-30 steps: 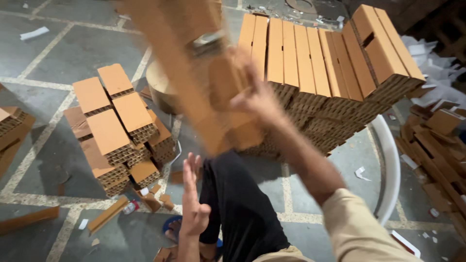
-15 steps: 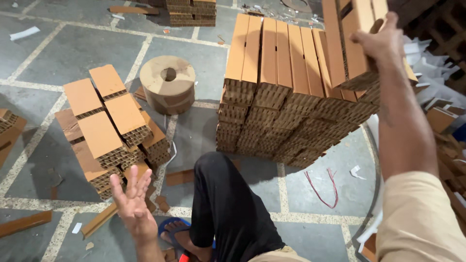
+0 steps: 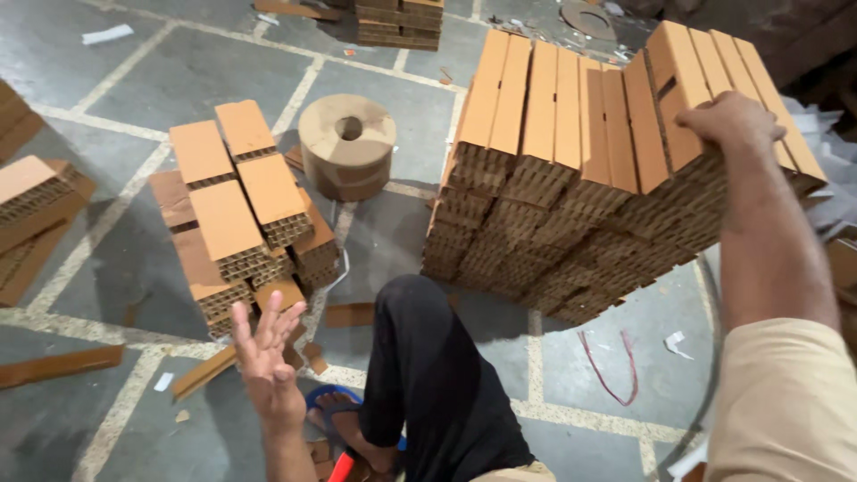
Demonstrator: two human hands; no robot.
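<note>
Gripping: right hand [image 3: 734, 125] was clenched over the top edge of the rightmost cardboard block [image 3: 692, 98], which stood tilted against its neighbours at the far end of the row.
Free hand: left hand [image 3: 268, 357] hung released, fingers spread, holding nothing, above the tiled floor [image 3: 107, 98].
Block's place: the held block sat on the big stack of honeycomb cardboard blocks [image 3: 553, 170], directly under the right grip and well apart from the left.
Progress: by the look of it, the big stack was mostly built, its top row nearly full; the held block appeared seated but not yet let go.
Left to do: a smaller pile of blocks [image 3: 237, 214] lay near the left hand, seemingly waiting.
Around: a cardboard roll [image 3: 346, 156] stood between the piles; the person's dark-trousered leg [image 3: 428, 375] stretched below.
</note>
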